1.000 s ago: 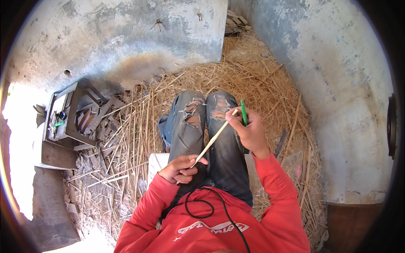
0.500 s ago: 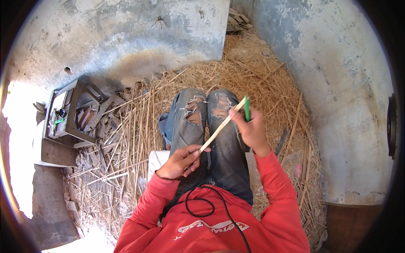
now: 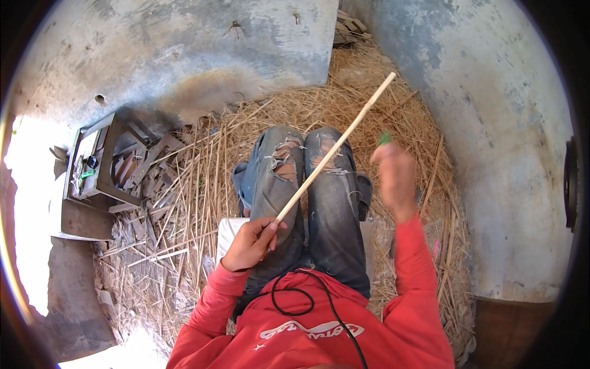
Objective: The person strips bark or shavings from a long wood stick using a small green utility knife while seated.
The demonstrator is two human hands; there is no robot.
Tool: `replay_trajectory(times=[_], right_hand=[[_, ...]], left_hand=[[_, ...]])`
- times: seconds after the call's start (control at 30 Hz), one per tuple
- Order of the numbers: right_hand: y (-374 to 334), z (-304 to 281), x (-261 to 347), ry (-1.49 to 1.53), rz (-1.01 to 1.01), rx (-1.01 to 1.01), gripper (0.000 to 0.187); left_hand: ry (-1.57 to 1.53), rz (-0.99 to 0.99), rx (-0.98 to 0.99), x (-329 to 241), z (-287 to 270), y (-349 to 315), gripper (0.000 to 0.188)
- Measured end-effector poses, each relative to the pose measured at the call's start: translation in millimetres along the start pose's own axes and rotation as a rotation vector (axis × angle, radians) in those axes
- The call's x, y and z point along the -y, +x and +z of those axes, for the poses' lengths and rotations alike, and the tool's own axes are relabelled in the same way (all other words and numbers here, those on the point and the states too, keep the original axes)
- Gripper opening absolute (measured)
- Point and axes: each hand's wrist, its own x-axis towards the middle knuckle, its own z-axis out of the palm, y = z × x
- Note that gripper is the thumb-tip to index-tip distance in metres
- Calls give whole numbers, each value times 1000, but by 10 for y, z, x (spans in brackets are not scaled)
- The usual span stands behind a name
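Observation:
My left hand (image 3: 251, 245) is closed around the lower end of a long, pale wooden stick (image 3: 337, 147). The stick slants up and to the right across my thighs, its far tip beyond my knees. To the right of it is my right hand (image 3: 397, 181), smeared by motion and apart from the stick. Its fingers are curled on a slim green object (image 3: 385, 138), of which only a blurred bit shows above the fist; its kind cannot be made out. Torn dark jeans (image 3: 270, 203) cover my legs beneath the stick.
Straw and loose sticks (image 3: 196, 178) cover the ground around my legs. On the left, a small wooden stand (image 3: 114, 166) carries a green item (image 3: 87, 174). Grey walls (image 3: 491, 123) rise ahead and on the right. A black cord (image 3: 335, 313) lies over my red top.
My right hand has left the stick's far end and moved right with the green object. The stick now reaches farther out, still held in my left hand near its lower end.

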Motion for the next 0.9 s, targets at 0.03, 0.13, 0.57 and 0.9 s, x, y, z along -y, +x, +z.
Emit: replay_trajectory(times=[0.03,0.13,0.57,0.9], right_hand=[[-159,133,170,-70,62,155,54],[-646,459,465,-248,152,498,61],[-481,452,229,-403,39,491,65],[-181,423,-131,-360,-3,312,68]], left_hand=[[-19,49,0,23,42,47,31],[-76,139,13,63,146,182,32],[-290,-19,102,-38,112,126,31],[-286,-34,83,-24,-1,7,33]])
